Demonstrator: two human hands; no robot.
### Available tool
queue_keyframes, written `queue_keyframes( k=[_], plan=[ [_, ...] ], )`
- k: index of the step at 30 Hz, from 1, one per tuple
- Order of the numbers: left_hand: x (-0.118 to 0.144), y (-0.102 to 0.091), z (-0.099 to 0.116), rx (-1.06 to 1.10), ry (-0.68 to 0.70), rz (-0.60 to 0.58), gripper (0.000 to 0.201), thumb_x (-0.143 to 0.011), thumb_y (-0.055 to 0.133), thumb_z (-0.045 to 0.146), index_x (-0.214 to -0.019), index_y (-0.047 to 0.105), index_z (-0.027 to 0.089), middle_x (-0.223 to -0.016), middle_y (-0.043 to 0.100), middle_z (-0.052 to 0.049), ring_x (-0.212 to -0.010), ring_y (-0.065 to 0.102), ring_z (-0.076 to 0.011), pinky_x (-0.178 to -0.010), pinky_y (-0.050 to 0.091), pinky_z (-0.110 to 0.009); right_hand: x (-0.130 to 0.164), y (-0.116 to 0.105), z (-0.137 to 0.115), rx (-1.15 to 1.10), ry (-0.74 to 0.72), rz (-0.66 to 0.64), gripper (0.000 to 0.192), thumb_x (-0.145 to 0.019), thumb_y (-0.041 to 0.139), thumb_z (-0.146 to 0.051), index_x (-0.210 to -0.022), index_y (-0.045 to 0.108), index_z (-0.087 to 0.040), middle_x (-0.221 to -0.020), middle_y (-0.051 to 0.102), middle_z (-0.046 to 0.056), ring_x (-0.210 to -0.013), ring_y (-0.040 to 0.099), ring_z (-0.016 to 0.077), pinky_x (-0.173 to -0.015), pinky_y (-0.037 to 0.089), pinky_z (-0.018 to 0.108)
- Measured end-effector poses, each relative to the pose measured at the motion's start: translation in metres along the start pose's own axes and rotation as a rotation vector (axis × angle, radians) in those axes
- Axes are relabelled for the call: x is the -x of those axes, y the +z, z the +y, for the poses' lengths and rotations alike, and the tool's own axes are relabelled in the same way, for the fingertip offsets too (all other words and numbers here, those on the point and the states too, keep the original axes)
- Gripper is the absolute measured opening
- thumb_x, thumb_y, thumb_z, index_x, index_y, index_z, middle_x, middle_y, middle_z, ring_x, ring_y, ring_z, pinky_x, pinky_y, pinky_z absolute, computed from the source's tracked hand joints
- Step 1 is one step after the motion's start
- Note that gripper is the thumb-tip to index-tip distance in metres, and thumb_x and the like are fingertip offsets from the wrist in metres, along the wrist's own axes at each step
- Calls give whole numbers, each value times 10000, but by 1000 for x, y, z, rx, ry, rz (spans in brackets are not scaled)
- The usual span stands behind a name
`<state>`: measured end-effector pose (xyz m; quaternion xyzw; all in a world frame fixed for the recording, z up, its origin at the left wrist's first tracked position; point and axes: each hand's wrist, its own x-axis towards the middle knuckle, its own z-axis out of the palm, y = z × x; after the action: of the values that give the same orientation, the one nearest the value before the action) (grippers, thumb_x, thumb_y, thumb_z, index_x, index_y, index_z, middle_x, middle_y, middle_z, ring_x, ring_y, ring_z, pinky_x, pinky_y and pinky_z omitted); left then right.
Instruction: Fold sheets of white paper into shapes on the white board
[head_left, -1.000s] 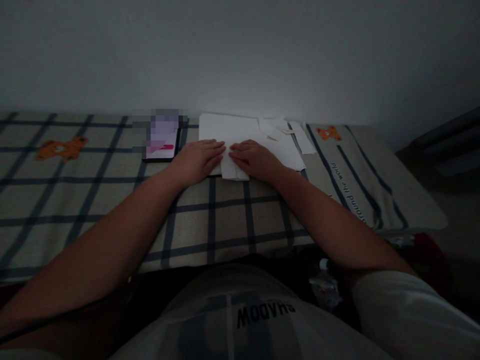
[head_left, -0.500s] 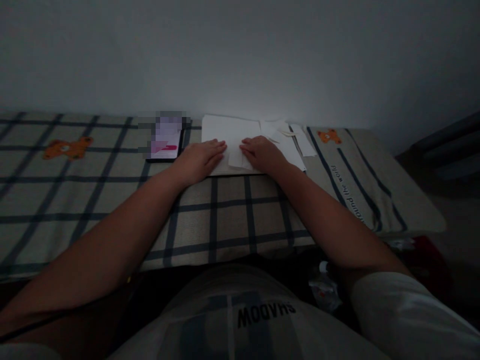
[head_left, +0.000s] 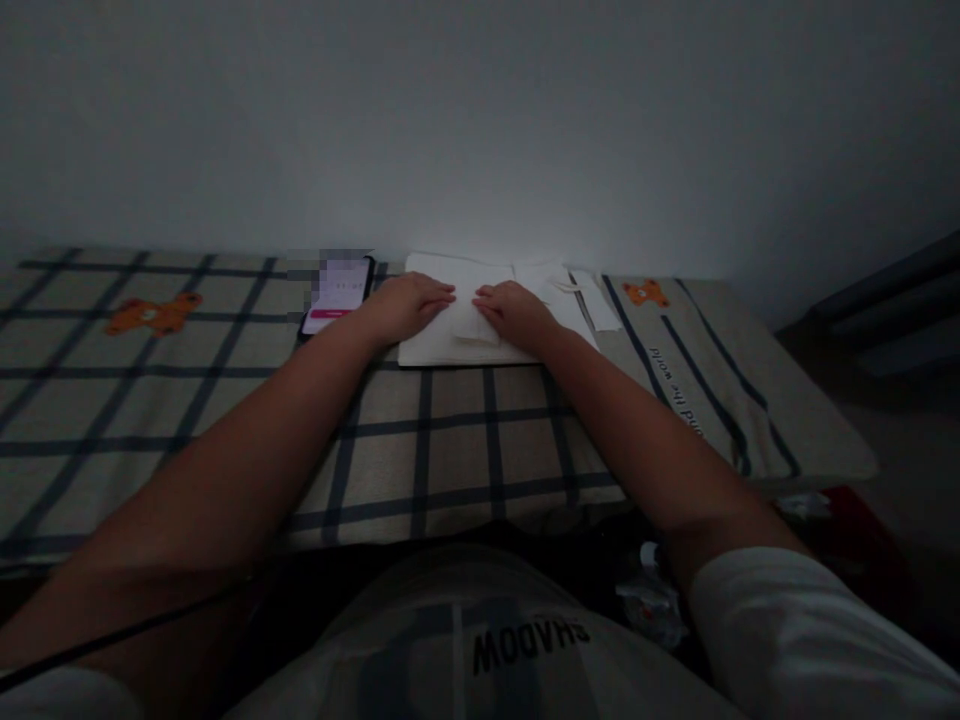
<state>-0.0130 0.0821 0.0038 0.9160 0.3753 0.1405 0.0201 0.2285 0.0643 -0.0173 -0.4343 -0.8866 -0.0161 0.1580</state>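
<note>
A small folded piece of white paper lies on a larger white sheet or pad near the wall. My left hand rests on the pad's left part, its fingers stretched towards the small piece and their tips at its left edge. From the other side, my right hand bends its fingers over the small piece, thumb and fingertips pressed close together on it. Dim light hides the exact folds. Several loose paper strips lie to the right of the right hand.
A phone with a lit screen lies left of the pad, partly behind my left forearm. A checked cloth with orange bear figures covers the table. The wall stands right behind. Below the table's front edge is a plastic bottle.
The view has tilted, so the table sits slightly lower in the picture. My right fingers have shifted slightly over the small paper, and both hands stay on the pad.
</note>
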Motion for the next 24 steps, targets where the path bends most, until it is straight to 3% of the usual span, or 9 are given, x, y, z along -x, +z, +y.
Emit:
queue_keyframes(
  k=[3,7,17,24],
  plan=[
    [-2,7,-5,6,30,59,454,-1033,408,442,-1251,754,245,-1332,738,-37,-1237,662,-219,-1111,454,-384,1,2,0,-25,35,12,430,-1077,369,-299,-1208,736,-119,-1318,718,157,-1126,632,260,-1079,438,424],
    [-6,5,-5,5,50,50,397,-1024,434,407,-1159,783,274,-1274,765,0,-1182,682,-211,-1094,460,-391,3,2,-2,-45,35,22,426,-1071,376,-289,-1182,748,-114,-1300,724,164,-1104,633,268,-1070,442,443],
    [-34,5,1,18,-64,75,377,-955,476,360,-1025,816,212,-1106,804,-61,-1076,713,-224,-990,517,-359,3,4,0,-33,42,28,426,-1073,392,-276,-1231,737,-81,-1313,723,160,-1119,634,259,-1074,435,399],
    [-35,5,-5,4,-7,37,359,-948,512,399,-1038,817,234,-1136,788,-55,-1083,701,-223,-1001,496,-347,2,2,-1,-34,35,13,428,-1079,385,-290,-1219,749,-112,-1335,717,150,-1126,645,253,-1086,433,415]
  ],
)
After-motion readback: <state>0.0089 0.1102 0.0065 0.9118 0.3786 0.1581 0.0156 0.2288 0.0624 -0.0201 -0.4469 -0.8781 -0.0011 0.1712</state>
